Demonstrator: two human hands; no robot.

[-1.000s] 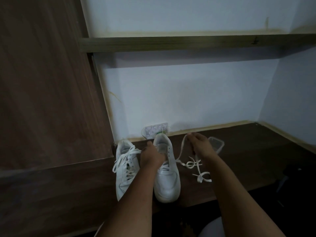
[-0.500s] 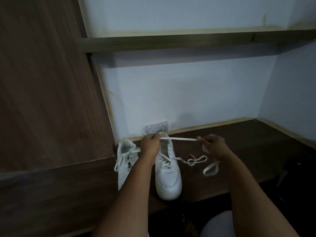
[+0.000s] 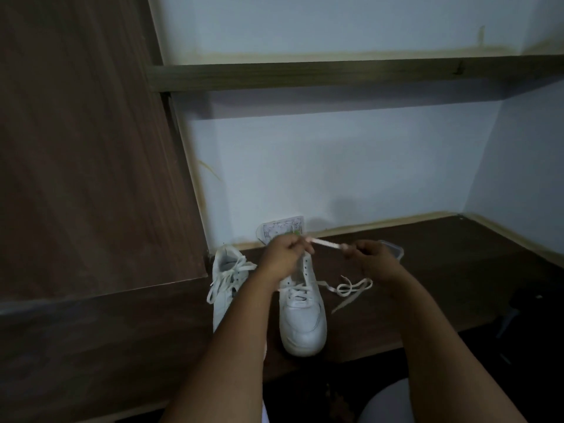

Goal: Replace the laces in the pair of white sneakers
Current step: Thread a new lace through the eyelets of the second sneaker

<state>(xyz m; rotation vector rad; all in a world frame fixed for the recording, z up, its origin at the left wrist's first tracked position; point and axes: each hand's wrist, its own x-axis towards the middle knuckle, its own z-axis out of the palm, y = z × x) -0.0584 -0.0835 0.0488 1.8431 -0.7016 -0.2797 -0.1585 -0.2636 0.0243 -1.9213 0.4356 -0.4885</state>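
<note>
Stretching lace [image 3: 326, 244] over dark wooden desk [image 3: 457, 270], pale wall [image 3: 335, 166], shelf [image 3: 335, 73]

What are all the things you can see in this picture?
White sneakers: two, side by side on the dark wooden surface; the left sneaker fully laced, the right sneaker laced only near the toe.
Lace: one, white, stretched between both hands, its loose end curled on the wood right of the sneakers.
Clear container: one, see-through, behind the right hand.
Printed card: one, white, leaning against the wall.
Shelf: one, wooden, above.
Wooden panel: one, brown, left.
Hands: left hand and right hand, each pinching the lace.
</note>
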